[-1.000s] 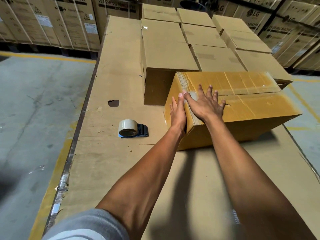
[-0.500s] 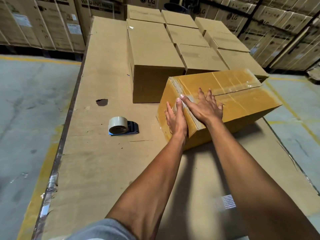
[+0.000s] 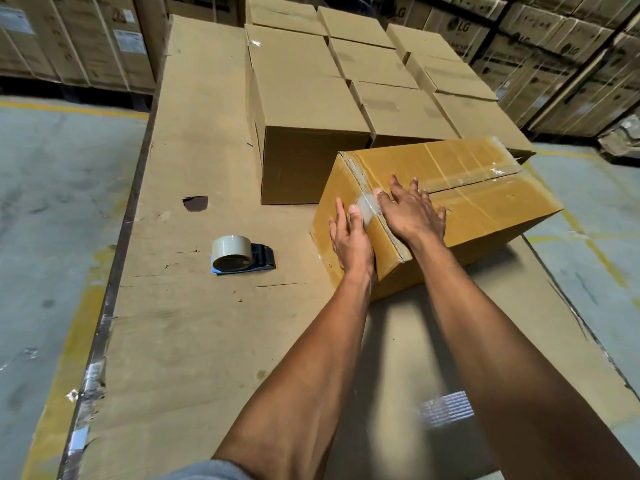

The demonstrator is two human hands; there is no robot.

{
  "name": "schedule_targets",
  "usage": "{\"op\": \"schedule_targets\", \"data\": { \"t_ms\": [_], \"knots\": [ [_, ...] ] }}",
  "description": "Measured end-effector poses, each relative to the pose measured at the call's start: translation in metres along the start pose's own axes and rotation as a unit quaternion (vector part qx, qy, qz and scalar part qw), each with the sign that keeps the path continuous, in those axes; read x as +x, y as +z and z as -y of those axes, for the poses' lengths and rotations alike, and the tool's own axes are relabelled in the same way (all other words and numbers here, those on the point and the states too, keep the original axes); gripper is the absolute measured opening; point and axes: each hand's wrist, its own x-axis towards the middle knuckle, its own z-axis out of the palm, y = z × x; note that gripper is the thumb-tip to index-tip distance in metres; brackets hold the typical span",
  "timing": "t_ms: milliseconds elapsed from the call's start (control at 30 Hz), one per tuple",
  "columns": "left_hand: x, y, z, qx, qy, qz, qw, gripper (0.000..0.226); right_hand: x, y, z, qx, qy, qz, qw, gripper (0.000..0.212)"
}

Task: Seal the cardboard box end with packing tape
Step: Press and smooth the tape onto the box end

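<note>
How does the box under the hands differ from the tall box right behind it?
The handled box lies skewed to the table edge; the tall box sits square. The handled box is glossy with tape over its top and end; the tall box looks matte, nearly bare. Both hands, left hand and right hand, press the handled box; nothing touches the tall box. Both are brown cardboard.

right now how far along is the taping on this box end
Done: a clear tape strip already wraps the box edge, and the tape dispenser lies set down. In hand: left hand and right hand press it flat. Left: the far end, which can't be judged.
</note>
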Motion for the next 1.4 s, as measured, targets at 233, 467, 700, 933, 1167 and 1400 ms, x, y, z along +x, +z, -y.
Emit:
{"op": "schedule_targets", "data": {
  "t_ms": [233, 467, 700, 933, 1167, 1400],
  "knots": [
    [0.004, -0.003, -0.002, -0.084, -0.014, 0.0, 0.996, 0.042, 0.002, 0.001, 0.001, 0.017, 0.01, -0.007, 1.0, 0.057],
    [0.041, 0.0, 0.045, -0.125, -0.032, -0.042, 0.991, 0.036, -0.004, 0.0, 0.003, 0.025, 0.013, -0.01, 1.0, 0.077],
    [0.029, 0.001, 0.018, -0.138, -0.064, -0.026, 0.988, 0.095, -0.006, -0.002, 0.005, 0.03, 0.014, -0.018, 0.999, 0.096],
    [0.037, 0.002, 0.024, -0.176, -0.057, -0.039, 0.982, 0.036, 0.002, 0.002, 0.003, 0.026, 0.015, -0.012, 0.999, 0.072],
    [0.038, -0.015, 0.039, -0.151, -0.058, -0.075, 0.984, 0.019, 0.006, 0.006, 0.0, 0.027, 0.015, -0.032, 0.999, 0.056],
    [0.031, -0.008, 0.02, -0.133, -0.076, -0.008, 0.988, 0.096, -0.003, 0.0, 0.002, 0.032, 0.006, -0.012, 0.999, 0.101]
  ]
}}
